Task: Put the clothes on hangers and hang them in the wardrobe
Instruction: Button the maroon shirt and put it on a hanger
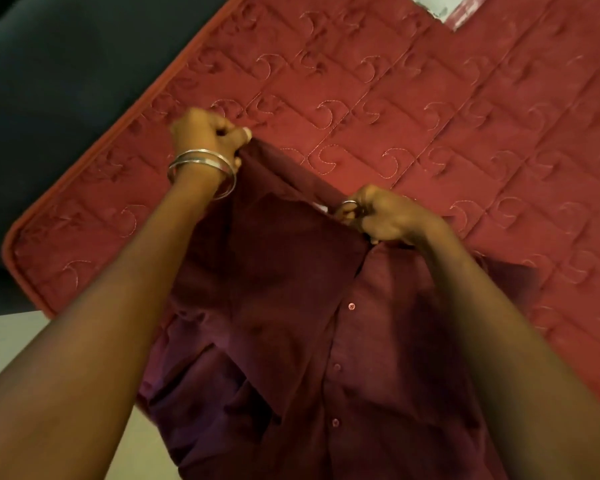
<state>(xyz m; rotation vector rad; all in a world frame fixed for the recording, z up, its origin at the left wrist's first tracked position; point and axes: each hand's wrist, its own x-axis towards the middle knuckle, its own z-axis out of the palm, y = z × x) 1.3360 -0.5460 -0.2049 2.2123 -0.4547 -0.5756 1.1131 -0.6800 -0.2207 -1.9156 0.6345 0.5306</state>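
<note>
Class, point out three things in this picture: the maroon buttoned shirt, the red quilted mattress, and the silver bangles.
Maroon buttoned shirt (pixel 291 306): head view, front panel beside the button placket.
Red quilted mattress (pixel 465 116): head view, bare stitched top surface.
Silver bangles (pixel 201 168): head view, bands round the left wrist.

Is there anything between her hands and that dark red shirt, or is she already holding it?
Nothing stands between them. The left hand grips one shoulder of the maroon shirt, and the right hand grips it at the collar. No hanger or wardrobe is in view.
</note>
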